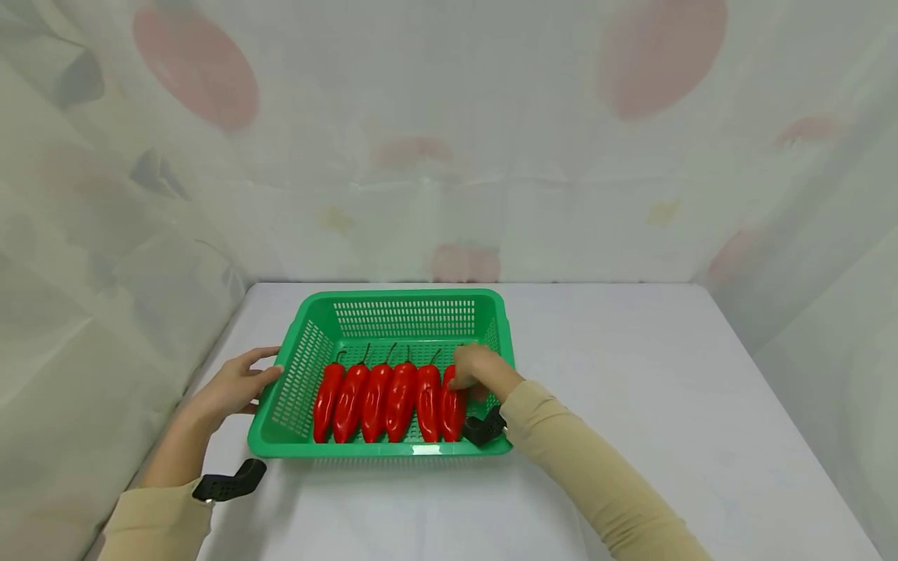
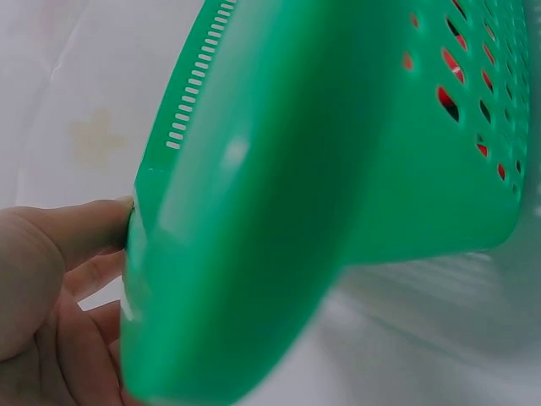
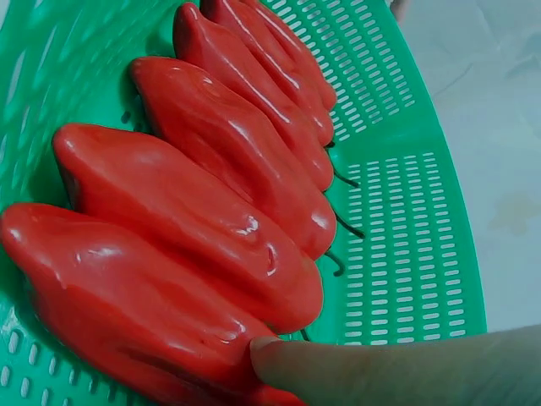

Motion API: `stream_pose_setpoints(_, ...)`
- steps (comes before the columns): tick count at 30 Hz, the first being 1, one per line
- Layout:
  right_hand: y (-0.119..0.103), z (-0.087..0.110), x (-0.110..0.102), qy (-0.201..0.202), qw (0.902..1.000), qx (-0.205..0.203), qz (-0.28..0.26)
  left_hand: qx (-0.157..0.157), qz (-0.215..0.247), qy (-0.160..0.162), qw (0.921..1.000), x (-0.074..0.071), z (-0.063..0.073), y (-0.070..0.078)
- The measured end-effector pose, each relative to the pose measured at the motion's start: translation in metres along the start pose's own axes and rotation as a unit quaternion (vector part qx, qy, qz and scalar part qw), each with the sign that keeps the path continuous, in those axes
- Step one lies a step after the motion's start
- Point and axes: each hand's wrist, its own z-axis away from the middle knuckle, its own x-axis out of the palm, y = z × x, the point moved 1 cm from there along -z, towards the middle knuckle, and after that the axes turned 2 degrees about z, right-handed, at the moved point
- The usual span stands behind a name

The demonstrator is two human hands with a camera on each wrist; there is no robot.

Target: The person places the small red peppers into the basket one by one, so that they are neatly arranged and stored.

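A green plastic basket (image 1: pixel 351 450) holds several long red peppers (image 1: pixel 379 397) in a side-by-side row, dark stems toward the far side. My left hand (image 1: pixel 235 386) grips the basket's left rim; in the left wrist view the thumb lies at the rim with the fingers curled below it. Inside the basket, my right hand (image 1: pixel 484 368) holds the rightmost pepper (image 1: pixel 452 413) near its stem end. The right wrist view shows the thumb (image 3: pixel 338 368) against that red pepper (image 3: pixel 135 296), the other fingers out of sight.
The basket stands on a white-covered table (image 1: pixel 631 374), toward its left side. A pale patterned curtain (image 1: pixel 449 156) hangs behind the table and along both sides. Slotted walls (image 3: pixel 397 254) rise round the peppers. Black wrist mounts (image 1: pixel 230 483) sit on both sleeves.
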Motion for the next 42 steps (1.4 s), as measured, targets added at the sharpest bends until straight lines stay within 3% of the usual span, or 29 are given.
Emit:
stream_pose_setpoints(9,0.002,-0.001,0.0,-0.006,0.999,-0.008,-0.044,-0.005,0.005,-0.002,1.0,0.001,0.0,0.001)
stream_pose_setpoints(16,0.003,0.01,-0.018,0.058,0.9971,-0.048,-0.011,0.01,-0.022,0.006,0.9997,0.001,0.001,0.001)
stream_pose_setpoints(22,0.009,0.02,-0.026,0.092,0.9917,-0.078,-0.046,0.044,-0.076,0.033,0.9956,0.001,0.003,0.001)
stream_pose_setpoints(28,0.018,0.027,-0.035,0.169,0.9742,-0.127,-0.078,0.085,-0.185,0.087,0.9752,0.0,0.004,0.005)
stream_pose_setpoints(35,0.035,0.037,-0.042,0.25,0.9491,-0.164,-0.099,0.112,-0.272,0.12,0.9482,-0.001,0.006,0.007)
stream_pose_setpoints(38,0.044,0.041,-0.045,0.29,0.9348,-0.173,-0.109,0.142,-0.301,0.132,0.9339,-0.004,0.006,0.009)
stream_pose_setpoints(42,0.058,0.046,-0.048,0.336,0.9164,-0.184,-0.116,0.168,-0.317,0.146,0.9219,-0.007,0.007,0.013)
